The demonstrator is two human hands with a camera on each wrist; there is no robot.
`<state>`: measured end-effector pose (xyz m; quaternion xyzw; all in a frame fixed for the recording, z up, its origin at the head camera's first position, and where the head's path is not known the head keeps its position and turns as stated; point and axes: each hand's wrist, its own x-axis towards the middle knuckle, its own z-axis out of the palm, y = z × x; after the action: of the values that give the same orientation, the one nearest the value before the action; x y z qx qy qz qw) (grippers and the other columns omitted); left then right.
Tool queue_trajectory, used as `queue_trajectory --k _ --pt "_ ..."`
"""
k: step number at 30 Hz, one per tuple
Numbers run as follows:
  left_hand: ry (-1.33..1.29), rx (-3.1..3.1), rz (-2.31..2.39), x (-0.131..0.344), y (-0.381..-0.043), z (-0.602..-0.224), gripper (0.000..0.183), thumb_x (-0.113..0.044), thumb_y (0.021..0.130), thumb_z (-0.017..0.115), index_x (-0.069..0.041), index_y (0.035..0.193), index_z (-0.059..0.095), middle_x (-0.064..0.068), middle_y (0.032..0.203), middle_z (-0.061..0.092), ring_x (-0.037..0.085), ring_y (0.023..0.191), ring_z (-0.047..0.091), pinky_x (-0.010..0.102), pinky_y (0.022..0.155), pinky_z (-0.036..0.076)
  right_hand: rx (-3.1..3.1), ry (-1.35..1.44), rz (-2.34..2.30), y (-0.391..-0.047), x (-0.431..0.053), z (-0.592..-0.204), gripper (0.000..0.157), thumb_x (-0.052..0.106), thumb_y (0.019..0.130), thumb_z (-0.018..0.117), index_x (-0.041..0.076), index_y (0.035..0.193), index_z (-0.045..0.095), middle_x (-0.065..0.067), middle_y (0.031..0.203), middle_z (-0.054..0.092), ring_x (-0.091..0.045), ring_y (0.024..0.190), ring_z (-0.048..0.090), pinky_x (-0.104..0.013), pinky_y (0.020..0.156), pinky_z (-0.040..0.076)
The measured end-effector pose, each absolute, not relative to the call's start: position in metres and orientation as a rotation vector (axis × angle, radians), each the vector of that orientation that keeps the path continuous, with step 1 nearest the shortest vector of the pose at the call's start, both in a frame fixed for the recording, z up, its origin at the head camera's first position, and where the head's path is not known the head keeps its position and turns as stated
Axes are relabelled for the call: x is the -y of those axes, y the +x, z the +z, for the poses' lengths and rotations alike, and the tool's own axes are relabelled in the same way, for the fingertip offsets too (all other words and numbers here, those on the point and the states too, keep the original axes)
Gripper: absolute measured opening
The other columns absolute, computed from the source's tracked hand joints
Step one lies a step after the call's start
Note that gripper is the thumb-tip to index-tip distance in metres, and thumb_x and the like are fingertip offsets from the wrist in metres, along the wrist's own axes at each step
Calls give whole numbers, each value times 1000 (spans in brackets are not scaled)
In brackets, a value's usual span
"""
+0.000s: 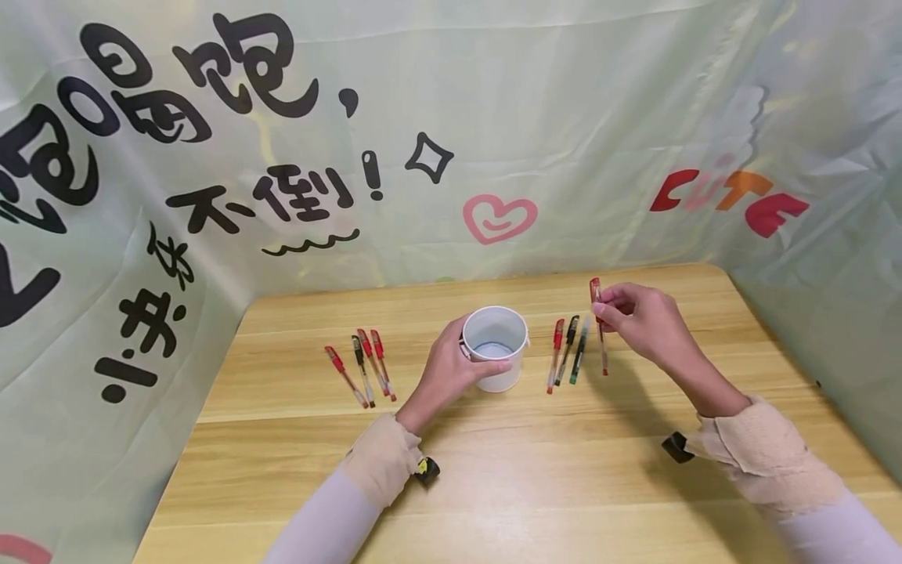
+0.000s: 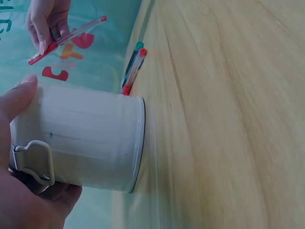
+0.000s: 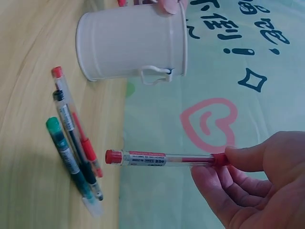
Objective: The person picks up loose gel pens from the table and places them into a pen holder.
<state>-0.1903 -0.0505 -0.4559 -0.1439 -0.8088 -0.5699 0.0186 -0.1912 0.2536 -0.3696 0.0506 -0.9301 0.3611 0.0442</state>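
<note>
On the surface, mid-frame, my left hand grips a cup; my right hand pinches a pen, likely light, stiff, best held near its top.

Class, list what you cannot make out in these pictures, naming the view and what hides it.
Head view: most fingers of the left hand, hidden behind the white bucket.
Head view: black lettering at the far left, cut off by the picture's edge.
Right wrist view: the print on the held red pen, too small and blurred to read.
Right wrist view: that pen's cap, mostly covered by the right hand.
</note>
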Motion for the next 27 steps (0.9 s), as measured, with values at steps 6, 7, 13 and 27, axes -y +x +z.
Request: queue_trajectory --k 6,7,13,27 --pt "-437 2510 -1740 54 -188 -457 85 -38 70 97 -21 142 57 6 134 66 29 123 64 45 104 52 2836 155 1109 -191 -249 -364 30 27 103 66 0 116 68 -22 104 76 -22 82 76 -21 64 56" --pt "-436 2514 -1734 55 -188 -457 85 -38 70 97 -21 142 56 6 134 65 28 123 64 45 104 52 2833 157 1105 -191 -249 -363 29 27 102 67 1 115 69 -21 103 76 -20 81 76 -21 64 56" --pt "-417 2543 -1715 57 -184 -456 87 -37 70 97 -20 144 55 6 134 64 28 125 62 44 106 51 2803 174 1091 -190 -248 -361 27 27 101 69 2 110 70 -19 98 77 -11 76 71 -21 62 54" --pt "-377 2542 -1689 62 -175 -459 87 -36 68 98 -20 143 57 5 133 64 27 124 62 45 105 50 2743 137 1220 -185 -244 -355 30 30 101 69 3 112 70 -19 102 76 -2 73 73 -17 66 55"
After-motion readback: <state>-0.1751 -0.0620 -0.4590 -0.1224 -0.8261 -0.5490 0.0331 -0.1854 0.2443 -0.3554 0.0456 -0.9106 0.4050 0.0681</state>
